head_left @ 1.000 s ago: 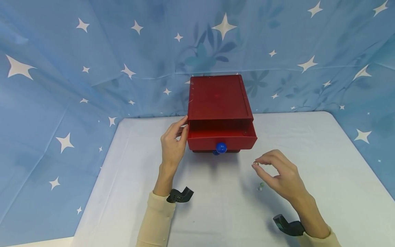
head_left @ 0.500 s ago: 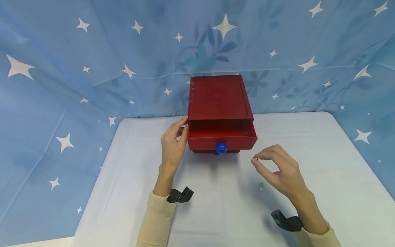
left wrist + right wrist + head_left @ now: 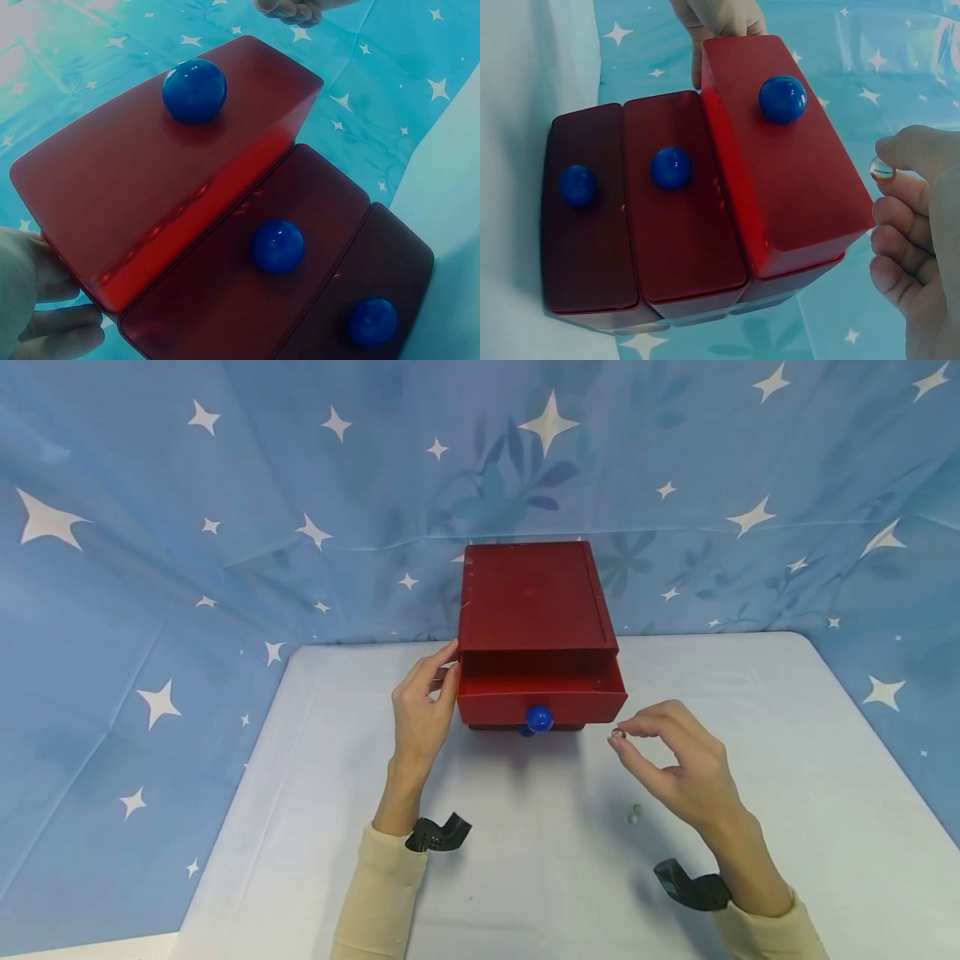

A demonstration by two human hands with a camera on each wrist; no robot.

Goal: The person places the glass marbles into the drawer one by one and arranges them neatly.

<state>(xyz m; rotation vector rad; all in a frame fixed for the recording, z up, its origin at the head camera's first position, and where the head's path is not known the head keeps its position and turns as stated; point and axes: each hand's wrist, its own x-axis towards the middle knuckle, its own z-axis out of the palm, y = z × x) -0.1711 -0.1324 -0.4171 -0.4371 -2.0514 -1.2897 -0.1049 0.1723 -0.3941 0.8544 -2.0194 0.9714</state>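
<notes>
Head: right hand (image 3: 692,770) has a small marble (image 3: 618,734) pinched between thumb and fingertips, near and right of the red cabinet (image 3: 536,597), not touching it. Top drawer (image 3: 495,710) is out. Left hand (image 3: 422,718) has fingers loosely spread, touching the cabinet's left side. Two small balls (image 3: 637,808), one green, sit on the near right of the table (image 3: 337,735). Left wrist: blue knob (image 3: 194,91) on the top drawer; lower two closed. Right wrist: marble's clear with orange; other fingers curled.
</notes>
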